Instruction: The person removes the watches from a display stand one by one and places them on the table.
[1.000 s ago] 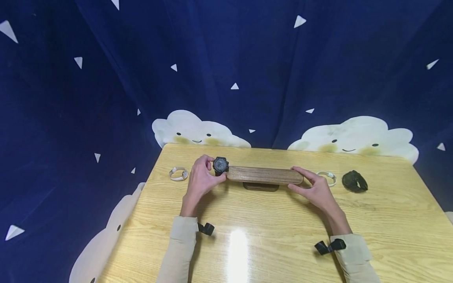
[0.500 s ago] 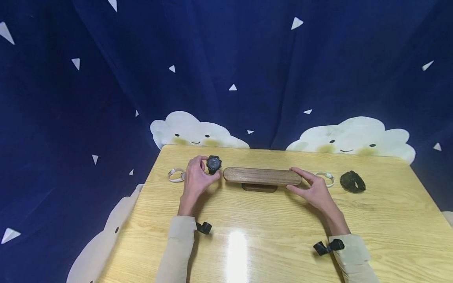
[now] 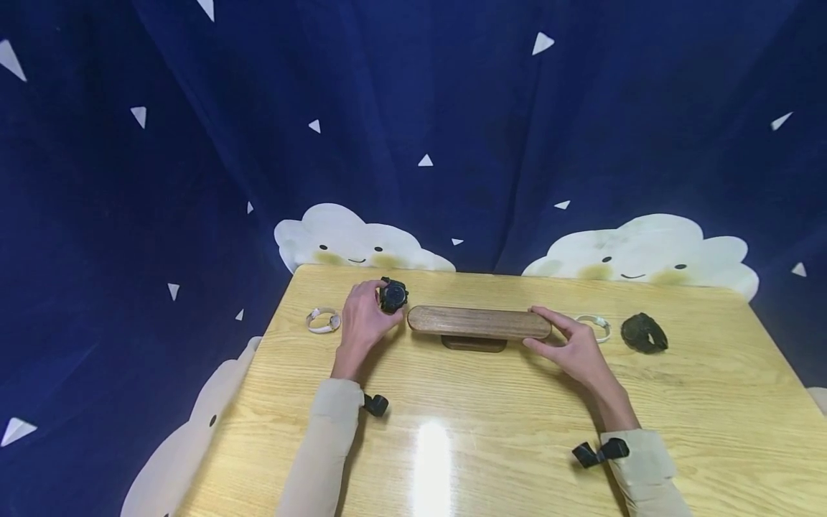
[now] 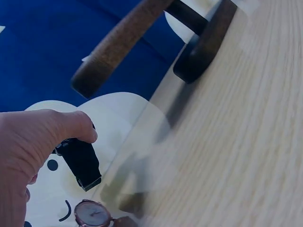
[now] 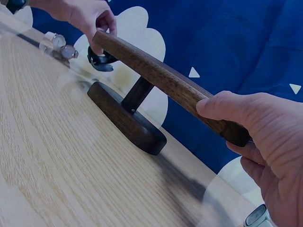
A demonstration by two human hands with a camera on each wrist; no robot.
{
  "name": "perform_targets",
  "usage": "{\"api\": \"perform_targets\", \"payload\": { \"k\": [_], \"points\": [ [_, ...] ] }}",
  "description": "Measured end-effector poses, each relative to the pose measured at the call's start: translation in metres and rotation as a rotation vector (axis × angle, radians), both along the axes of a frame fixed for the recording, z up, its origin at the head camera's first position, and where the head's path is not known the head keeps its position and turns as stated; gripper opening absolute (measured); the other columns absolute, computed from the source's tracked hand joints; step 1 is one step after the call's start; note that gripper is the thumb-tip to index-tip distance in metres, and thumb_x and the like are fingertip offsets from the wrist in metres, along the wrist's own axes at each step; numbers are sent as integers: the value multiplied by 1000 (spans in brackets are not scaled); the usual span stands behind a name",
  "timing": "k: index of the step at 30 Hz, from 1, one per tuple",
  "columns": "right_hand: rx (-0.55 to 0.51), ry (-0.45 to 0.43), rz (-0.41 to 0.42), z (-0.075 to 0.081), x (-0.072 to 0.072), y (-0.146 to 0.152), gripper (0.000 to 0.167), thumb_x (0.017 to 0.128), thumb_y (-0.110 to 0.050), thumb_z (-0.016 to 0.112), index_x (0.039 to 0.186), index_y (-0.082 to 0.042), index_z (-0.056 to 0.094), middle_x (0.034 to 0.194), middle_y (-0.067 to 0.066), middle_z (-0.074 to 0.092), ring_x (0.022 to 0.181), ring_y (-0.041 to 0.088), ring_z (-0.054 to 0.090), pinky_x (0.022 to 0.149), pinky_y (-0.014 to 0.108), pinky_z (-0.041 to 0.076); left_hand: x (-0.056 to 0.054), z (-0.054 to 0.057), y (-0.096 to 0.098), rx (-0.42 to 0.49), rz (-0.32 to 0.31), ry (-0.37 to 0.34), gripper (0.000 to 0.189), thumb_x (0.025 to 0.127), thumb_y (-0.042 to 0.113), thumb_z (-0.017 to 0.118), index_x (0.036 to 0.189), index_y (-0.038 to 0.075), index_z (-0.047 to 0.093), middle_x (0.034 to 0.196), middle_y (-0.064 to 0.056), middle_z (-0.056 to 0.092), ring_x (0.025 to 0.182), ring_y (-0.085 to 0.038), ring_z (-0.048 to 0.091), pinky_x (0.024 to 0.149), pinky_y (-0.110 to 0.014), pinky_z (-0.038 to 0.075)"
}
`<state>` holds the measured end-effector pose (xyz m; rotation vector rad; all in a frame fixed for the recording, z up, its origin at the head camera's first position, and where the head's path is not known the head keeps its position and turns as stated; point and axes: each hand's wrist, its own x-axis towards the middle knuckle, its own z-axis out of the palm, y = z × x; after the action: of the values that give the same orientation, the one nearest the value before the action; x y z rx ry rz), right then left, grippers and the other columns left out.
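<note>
A black wristwatch [image 3: 393,295] is pinched between the thumb and fingers of my left hand [image 3: 365,317], just off the left end of a wooden stand. In the left wrist view its black strap [image 4: 81,161] hangs below the thumb. The dark brown stand has a long rounded bar [image 3: 478,322] on a short post above an oval base [image 3: 474,345]. My right hand [image 3: 578,350] grips the bar's right end, thumb on the near side, as the right wrist view also shows. Between the bar and the left hand there is a small gap.
On the table [image 3: 491,431], a white-strapped watch [image 3: 323,321] lies left of the left hand. Behind the right hand is another white watch [image 3: 602,327], partly hidden, and further right a black watch [image 3: 643,333]. A blue curtain [image 3: 413,108] with clouds hangs behind the table's far edge.
The left hand has drawn the black watch leftward away from the bar's end, then turned it, so its face is tilted differently. The right hand keeps its grip on the bar.
</note>
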<state>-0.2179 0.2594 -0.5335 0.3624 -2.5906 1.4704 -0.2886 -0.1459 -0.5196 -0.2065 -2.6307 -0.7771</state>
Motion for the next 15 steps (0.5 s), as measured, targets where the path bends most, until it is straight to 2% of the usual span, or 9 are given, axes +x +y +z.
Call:
{"api": "perform_targets", "payload": {
  "k": [4,10,15],
  "points": [
    [-1,-6,6,0,0,0,66,88,-23,87,147,-8,60,147,14,61,139,40,52,114,59,41,-7,-5,3,-66,-17,21,64,70,30,96,122,5,68,113,-13,72,104,-30,63,94,-42,54],
    [-5,-12,8,0,0,1,67,88,-23,87,147,-8,60,148,15,60,140,41,51,114,61,40,-12,-12,11,-133,-53,38,64,70,30,97,121,4,68,112,-14,71,103,-32,62,91,-44,54],
    [-14,-11,8,0,1,0,66,88,-23,87,147,-9,60,148,14,60,140,40,51,115,59,40,-16,-15,16,-236,-83,93,59,70,24,96,120,5,71,108,-14,72,97,-33,63,87,-43,55]
  ]
}}
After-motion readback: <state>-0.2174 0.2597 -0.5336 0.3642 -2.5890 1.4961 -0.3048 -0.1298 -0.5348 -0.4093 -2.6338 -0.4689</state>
